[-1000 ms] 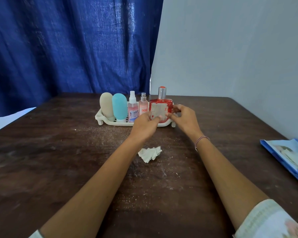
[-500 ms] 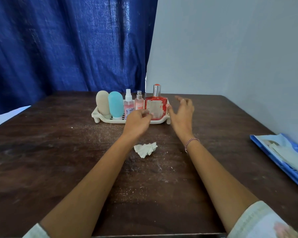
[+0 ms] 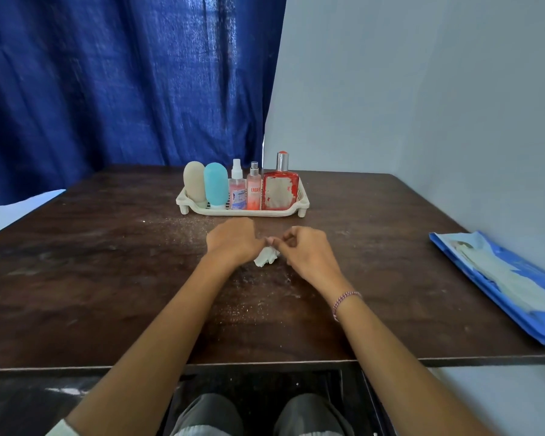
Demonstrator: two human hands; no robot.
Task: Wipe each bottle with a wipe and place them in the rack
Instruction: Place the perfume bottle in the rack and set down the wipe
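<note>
1. Pulling back from the rack [image 3: 243, 213] is the big change. A second ago both hands were up at the red bottle [image 3: 279, 190]; now they're on the near side of the rack, at the crumpled wipe [image 3: 266, 258] on the counter [image 3: 107, 278]. The right hand [image 3: 306, 250] pinches the top of the wipe. The left hand [image 3: 233, 243] is curled against it, but I can't tell if it's actually gripping. My guess: the last bottle is placed and this is just cleanup.
2. At the same depth there's loads of bare counter left of the rack. Right of the rack, and nearer, the blue wipes pack [image 3: 501, 284] lies by the counter's right edge, well apart from the hands.
3. In the rack, five bottles stand upright in a row: beige bottle [image 3: 194, 184], teal bottle [image 3: 215, 185], pink spray bottle [image 3: 237, 195], labelled spray bottle [image 3: 254, 193], then the red bottle at the right end. They're packed tight, with no free slot that I can see.
4. Behind the rack there's a short strip of counter. Then comes its far edge, with the blue curtain [image 3: 107, 89] and grey wall [image 3: 422, 89] behind. Not much room back there.
</note>
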